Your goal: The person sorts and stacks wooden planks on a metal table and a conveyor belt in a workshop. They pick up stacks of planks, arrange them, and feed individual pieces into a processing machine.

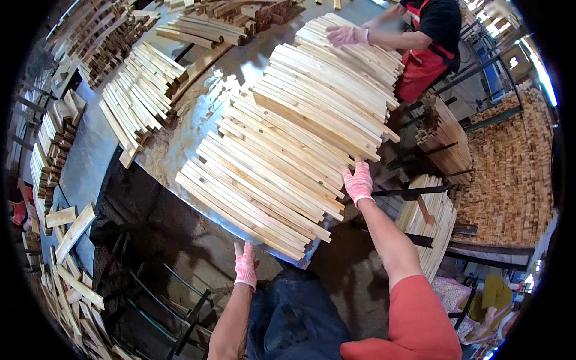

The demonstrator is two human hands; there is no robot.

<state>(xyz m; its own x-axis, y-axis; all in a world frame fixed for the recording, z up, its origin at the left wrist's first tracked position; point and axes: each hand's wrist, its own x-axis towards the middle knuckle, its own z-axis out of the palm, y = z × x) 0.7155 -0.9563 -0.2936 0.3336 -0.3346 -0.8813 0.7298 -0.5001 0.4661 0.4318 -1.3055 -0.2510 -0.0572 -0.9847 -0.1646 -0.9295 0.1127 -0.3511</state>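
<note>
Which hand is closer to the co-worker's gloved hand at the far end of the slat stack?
Right. The right hand rests on the slat stack's right edge, below the co-worker's gloved hand; the left hand is at the near corner, farther away.

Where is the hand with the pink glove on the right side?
In the head view, the right hand presses the right ends of the wooden slats on the metal table, right of centre.

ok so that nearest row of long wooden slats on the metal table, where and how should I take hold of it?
Probably by its two ends, pressing inward. The nearest slat row lies flat, long and loose, so squeezing endwise keeps it together. The left hand is already at the near end, by the table edge; the right hand is at the right-side ends. Come in from the near edge, palms flat against the cut ends.
</note>
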